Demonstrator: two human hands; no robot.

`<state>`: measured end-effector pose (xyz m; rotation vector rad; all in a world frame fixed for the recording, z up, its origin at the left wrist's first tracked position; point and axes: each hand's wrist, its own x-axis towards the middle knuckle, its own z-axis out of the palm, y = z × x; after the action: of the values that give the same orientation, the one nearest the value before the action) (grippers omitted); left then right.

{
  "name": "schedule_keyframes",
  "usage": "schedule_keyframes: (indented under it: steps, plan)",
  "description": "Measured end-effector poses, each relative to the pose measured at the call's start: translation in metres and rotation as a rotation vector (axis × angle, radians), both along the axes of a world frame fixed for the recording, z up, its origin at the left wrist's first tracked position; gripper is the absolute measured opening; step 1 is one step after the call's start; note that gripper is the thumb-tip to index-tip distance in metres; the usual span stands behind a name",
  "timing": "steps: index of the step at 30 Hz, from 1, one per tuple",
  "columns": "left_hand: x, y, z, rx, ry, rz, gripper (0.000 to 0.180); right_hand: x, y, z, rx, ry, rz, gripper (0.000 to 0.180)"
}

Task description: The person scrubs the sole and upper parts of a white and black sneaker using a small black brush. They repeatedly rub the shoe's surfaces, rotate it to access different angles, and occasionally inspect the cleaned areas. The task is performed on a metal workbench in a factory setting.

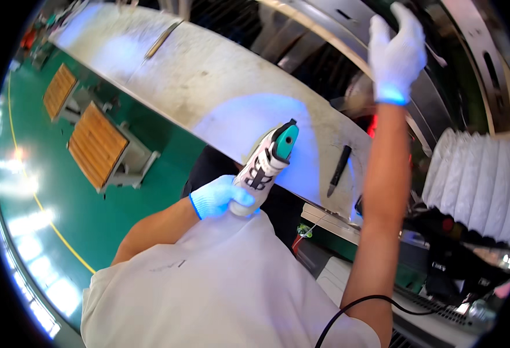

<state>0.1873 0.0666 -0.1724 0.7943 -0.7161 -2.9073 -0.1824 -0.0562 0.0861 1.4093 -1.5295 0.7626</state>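
Observation:
In a white glove, my left hand [223,197] grips a sneaker [260,165] by its toe end, close to my body at the table's near edge. The sneaker is white and pale with black lace loops, and a teal shoe last [285,142] with a dark hole fills its opening. My right hand [398,55], also gloved, is raised far out to the right over metal machinery. Its thumb and fingers are apart, and nothing shows between them. A black-handled knife [340,171] lies on the table to the right of the sneaker.
The long pale worktable [208,69] runs diagonally across, with a thin wooden-handled tool [163,39] at its far left. Wooden-topped stools [98,145] stand on the green floor. A white ribbed duct [478,185] sits at right. A black cable [376,297] crosses by my right arm.

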Motion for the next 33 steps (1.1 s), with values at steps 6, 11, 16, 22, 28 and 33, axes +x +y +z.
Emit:
schedule_keyframes:
  steps: [6,11,16,22,28,33]
  plan:
    - [0.008,0.014,-0.001,-0.073,-0.137,0.149,0.069,0.014,-0.087,0.045,0.402,-0.33,-0.009,0.066]
    - [0.002,0.006,0.014,-0.173,-0.176,0.11,0.062,-0.026,-0.137,0.065,0.555,-0.434,0.256,0.058]
    - [-0.006,-0.001,0.013,-0.234,-0.125,0.068,0.06,-0.089,-0.2,0.052,0.68,-0.92,0.962,0.039]
    - [0.003,0.001,-0.011,-0.364,-0.071,0.078,0.073,-0.008,-0.157,0.059,0.532,-0.127,0.214,0.034]
    - [-0.003,0.01,-0.033,-0.27,0.043,0.066,0.08,-0.033,-0.064,0.042,0.118,-0.189,0.188,0.025]
    - [0.001,0.015,-0.002,-0.289,-0.046,0.146,0.064,0.053,0.147,-0.026,0.091,-0.082,0.285,0.033]
